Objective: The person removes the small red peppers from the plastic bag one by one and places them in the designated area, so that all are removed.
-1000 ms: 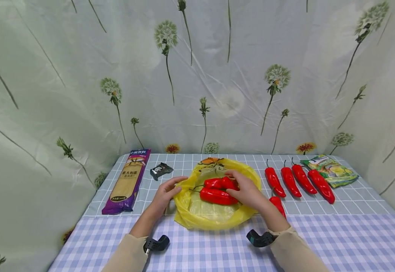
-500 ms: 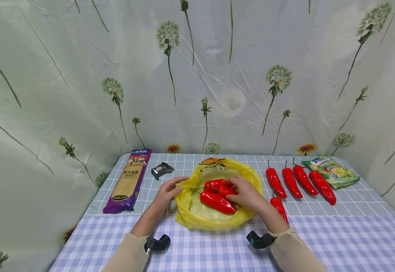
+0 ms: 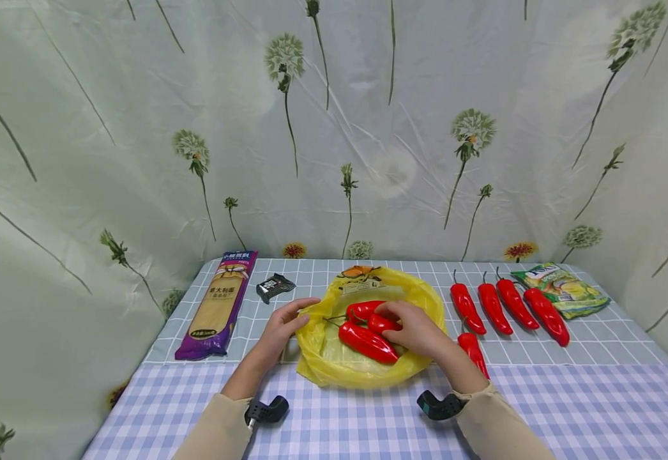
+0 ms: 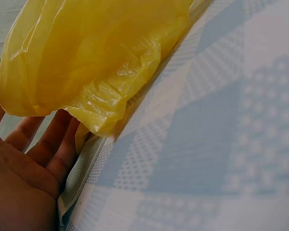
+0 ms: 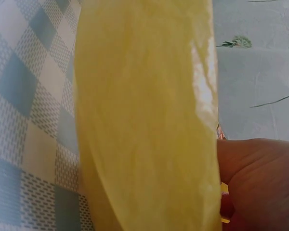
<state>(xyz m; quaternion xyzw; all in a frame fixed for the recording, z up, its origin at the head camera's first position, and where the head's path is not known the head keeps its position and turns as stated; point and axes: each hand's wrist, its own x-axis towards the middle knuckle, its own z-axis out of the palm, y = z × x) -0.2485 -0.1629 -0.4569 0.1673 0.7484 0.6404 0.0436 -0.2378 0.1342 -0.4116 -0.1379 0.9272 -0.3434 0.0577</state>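
Note:
A yellow plastic bag (image 3: 342, 377) stands wide-mouthed on the table, with 3 red chili peppers in view inside it. My right hand (image 3: 417, 329) reaches over its right rim and grips one red chili pepper (image 3: 381, 324) between thumb and fingers. Just in front lies another pepper (image 3: 368, 343), slanted, and a third pepper (image 3: 363, 310) sits behind. At the bag's left side is my left hand (image 3: 276, 332), its fingers (image 4: 50, 139) extended along the outside of the plastic. In the right wrist view the bag wall (image 5: 149, 115) hides most of the right hand.
Several red peppers (image 3: 492, 309) lie to the right of the bag, one pepper (image 3: 473, 352) close by the right forearm. A green and yellow packet (image 3: 564, 291) is at the back right. Left stand a purple pasta pack (image 3: 217, 303) and a small black packet (image 3: 274, 288).
My right hand has lowered slightly inside the bag with its pepper. The front pepper has turned to a slant. My left hand stays at the bag's side.

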